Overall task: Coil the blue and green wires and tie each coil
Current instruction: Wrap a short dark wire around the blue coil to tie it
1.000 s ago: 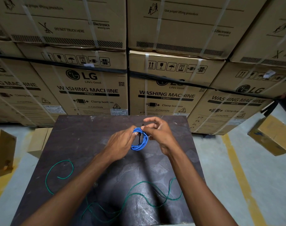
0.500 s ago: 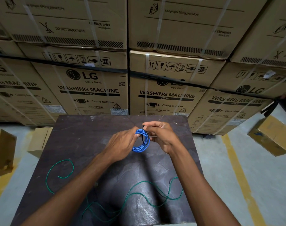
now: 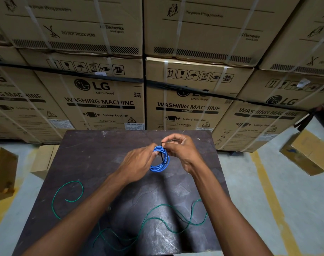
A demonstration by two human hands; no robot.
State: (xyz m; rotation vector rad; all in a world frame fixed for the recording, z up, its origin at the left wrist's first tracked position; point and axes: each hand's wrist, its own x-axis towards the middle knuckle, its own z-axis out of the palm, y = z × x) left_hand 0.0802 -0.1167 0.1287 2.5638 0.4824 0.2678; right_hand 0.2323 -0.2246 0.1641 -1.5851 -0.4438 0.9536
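Stacked washing-machine cartons [image 3: 105, 100] back a dark desk [image 3: 87, 163] where the left hand [image 3: 137, 163] grips the blue coil [image 3: 160, 160]. The right hand [image 3: 181, 150] pinches a black tie [image 3: 164, 157] at the coil's far edge, its fingers closed tighter than a moment ago, so tying seems underway. Nearer, the green wire [image 3: 157, 217] lies loose, uncoiled.

The stacked cardboard cartons [image 3: 105, 100] behind carry all the print. The middle-left carton reads "LG", "Life's Good", "WASHING MACHINE", "FRONT", "Clamp bottom" and "CAUTION", with a QR code beside the logo. The carton to its right [image 3: 189, 108] repeats "Life's Good", "WASHING MACHINE", "FRONT", "Clamp bottom" and "CAUTION" below a row of handling symbols. The upper cartons [image 3: 80, 32] read "DO NOT TRUCK HERE", "Electronics", "www.lg.com" and "Use proper lifting procedure". The far-right carton [image 3: 268, 115] shows "LG" and "WASHING MACHINE".
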